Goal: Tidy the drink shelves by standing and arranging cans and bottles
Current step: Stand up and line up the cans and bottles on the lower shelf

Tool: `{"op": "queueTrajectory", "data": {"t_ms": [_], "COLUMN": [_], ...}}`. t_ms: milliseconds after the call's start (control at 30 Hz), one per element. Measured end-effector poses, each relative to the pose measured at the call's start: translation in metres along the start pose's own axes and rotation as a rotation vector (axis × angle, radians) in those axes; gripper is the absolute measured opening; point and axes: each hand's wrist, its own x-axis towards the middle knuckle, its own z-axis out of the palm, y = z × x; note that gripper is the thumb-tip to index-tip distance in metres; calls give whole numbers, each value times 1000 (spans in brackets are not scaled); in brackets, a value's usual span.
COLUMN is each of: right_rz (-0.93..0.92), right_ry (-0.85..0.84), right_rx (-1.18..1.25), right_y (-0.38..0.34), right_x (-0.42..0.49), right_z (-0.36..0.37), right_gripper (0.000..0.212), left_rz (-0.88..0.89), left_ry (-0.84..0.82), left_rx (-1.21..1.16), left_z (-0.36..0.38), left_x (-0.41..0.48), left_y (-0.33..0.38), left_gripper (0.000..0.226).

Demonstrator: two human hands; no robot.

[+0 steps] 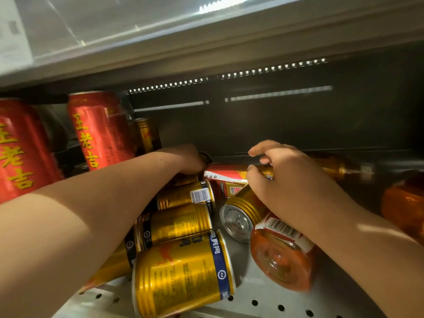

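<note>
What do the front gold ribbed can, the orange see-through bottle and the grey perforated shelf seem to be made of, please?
Front gold ribbed can: likely metal, glossy; sharp highlights, pressed ribs.
Orange see-through bottle: probably clear plastic, possibly glass; light passes through its base.
Grey perforated shelf: likely sheet metal, matt; punched holes.

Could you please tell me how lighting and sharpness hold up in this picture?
Head view: the dark rear wall is dim under a dotted white light strip; glare streaks the nearest lying gold metal can; the orange plastic bottle at the right edge is blurred.
</note>
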Motion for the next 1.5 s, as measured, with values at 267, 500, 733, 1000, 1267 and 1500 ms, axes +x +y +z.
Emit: {"op": "queueTrajectory", "data": {"t_ms": [267,500,733,1000,1267,1500], "right_rz": [42,89,97,80,55,50], "right_ry": [-32,-25,-10,-6,12,23], "right_rx": [36,99,108,94,64,60], "right_y": [-4,-3,-5,-5,-4,-3], "right_x": [-2,-4,-5,-4,-2,-2], "right_z": [-4,-9,-10,-8,-5,-3], "right_gripper": [31,29,30,31,35,34], "left_rz": [-55,18,33,19,32,-54], "left_ry": [60,136,183,116,151,184], "left_rx": [-149,-162,-218,-237,-125,-83], "left_z": [-3,-2,3,7,1,4], "left_x": [-10,-6,-2,4,9,13], "left_y": [-2,6,4,10,3,1], "left_gripper": [25,28,25,33,28,28]}}
